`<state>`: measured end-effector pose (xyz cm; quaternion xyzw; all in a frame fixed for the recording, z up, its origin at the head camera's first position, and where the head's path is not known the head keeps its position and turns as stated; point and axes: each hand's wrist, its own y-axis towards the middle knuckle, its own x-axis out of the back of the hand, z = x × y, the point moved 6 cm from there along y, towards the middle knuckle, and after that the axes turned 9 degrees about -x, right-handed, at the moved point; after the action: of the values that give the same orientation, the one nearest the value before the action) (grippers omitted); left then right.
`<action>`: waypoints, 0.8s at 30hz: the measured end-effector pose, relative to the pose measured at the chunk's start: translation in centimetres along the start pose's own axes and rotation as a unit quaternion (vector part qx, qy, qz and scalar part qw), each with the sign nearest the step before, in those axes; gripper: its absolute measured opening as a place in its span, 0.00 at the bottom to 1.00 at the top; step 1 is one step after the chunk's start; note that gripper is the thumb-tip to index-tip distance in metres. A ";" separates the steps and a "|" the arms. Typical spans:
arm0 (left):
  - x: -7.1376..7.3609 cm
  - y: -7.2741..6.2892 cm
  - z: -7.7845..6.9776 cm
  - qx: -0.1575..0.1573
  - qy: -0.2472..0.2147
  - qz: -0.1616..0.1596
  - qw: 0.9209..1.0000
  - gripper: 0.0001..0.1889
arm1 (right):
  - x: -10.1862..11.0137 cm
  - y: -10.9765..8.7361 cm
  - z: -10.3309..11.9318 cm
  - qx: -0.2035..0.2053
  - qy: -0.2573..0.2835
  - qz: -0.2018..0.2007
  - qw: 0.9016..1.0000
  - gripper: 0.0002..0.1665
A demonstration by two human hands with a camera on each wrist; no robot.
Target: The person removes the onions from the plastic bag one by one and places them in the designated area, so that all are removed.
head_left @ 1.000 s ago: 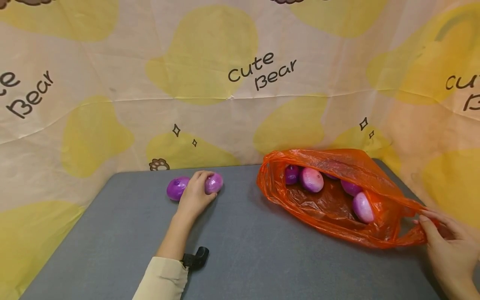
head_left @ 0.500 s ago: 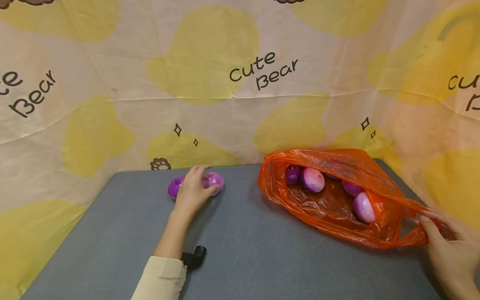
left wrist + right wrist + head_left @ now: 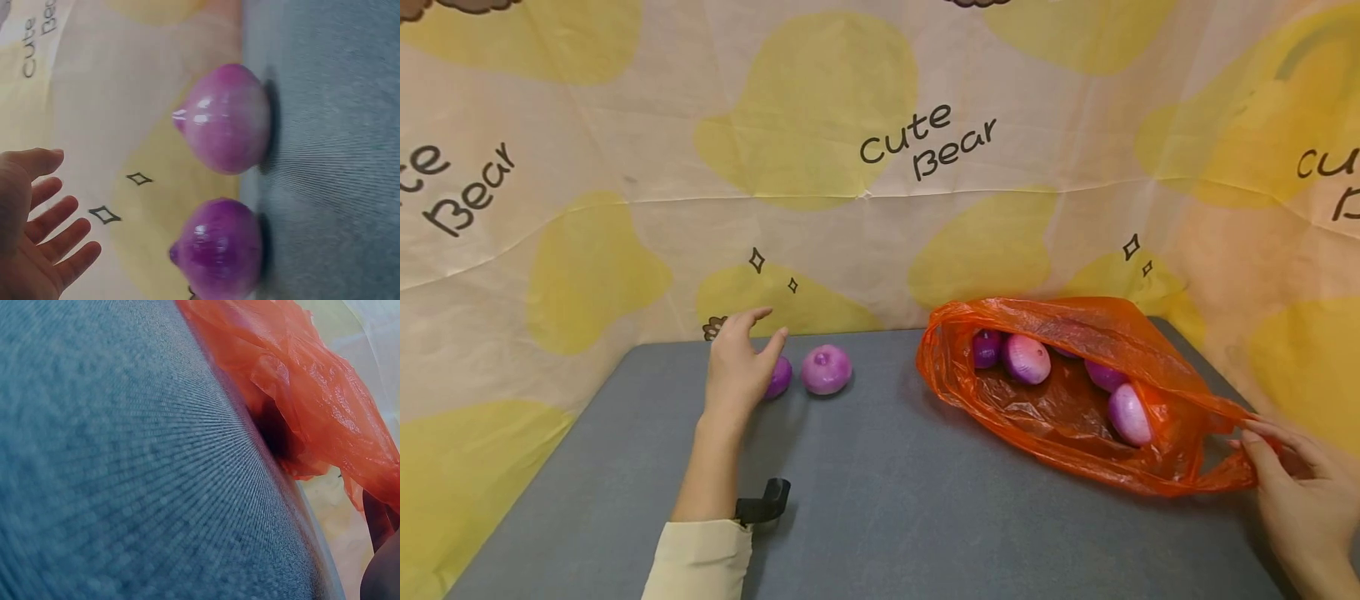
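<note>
Right hand (image 3: 1303,496) pinches orange plastic bag (image 3: 1172,433) by handle (image 3: 1228,481) | left hand (image 3: 736,371) empty, fingers spread, near dark purple onion (image 3: 780,377) and paler onion (image 3: 826,371) on grey table (image 3: 880,508) | careless brush could roll either | handle tug could spill bagged onions (image 3: 1026,359)

This is a cloth-screened table nook; whether it stands in a home, shop or office cannot be told. A grey table (image 3: 887,467) fills the near part, and a cream cloth (image 3: 655,150) with yellow patches (image 3: 820,108), "Cute Bear" lettering (image 3: 928,142) and small stars (image 3: 757,260) closes it in on 3 sides: left, far and right, hiding the room beyond.
</note>
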<state>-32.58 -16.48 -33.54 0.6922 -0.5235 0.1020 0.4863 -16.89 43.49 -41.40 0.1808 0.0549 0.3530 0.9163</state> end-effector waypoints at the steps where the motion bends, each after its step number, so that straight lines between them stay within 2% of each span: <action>1: 0.2 0.0 -0.2 0.000 -0.001 -0.003 1.000 0.22 | 0.0 0.0 -0.1 -0.005 0.001 0.000 1.000 0.13; 5: 0.9 0.0 -1.2 -0.013 -0.004 -0.013 1.000 0.22 | 0.2 0.1 -0.5 -0.020 0.005 -0.005 1.000 0.13; 9: 1.3 -0.1 -2.7 -0.041 -0.016 -0.025 0.999 0.20 | 0.1 0.1 -0.7 -0.036 0.048 -0.002 0.998 0.14; 13: 1.5 -0.2 -4.1 -0.066 -0.030 -0.033 0.997 0.19 | 0.0 0.0 -0.8 -0.043 0.044 -0.004 0.998 0.13; 16: 1.4 -0.3 -5.3 -0.073 -0.040 -0.031 0.996 0.19 | 0.0 -0.1 -0.7 -0.043 0.012 -0.006 0.999 0.13; 19: 0.9 -0.3 -6.6 -0.079 -0.056 -0.027 0.995 0.19 | -0.1 -0.1 -0.6 -0.047 0.034 0.004 0.998 0.13; 24: -1.4 -0.2 -9.2 -0.098 -0.071 0.004 0.993 0.18 | -0.1 0.1 -0.1 -0.015 0.010 0.006 1.000 0.12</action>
<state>-29.65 -8.40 -29.89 0.6446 -0.5671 0.0029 0.5127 -17.10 43.50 -41.41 0.1642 0.0578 0.3608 0.9162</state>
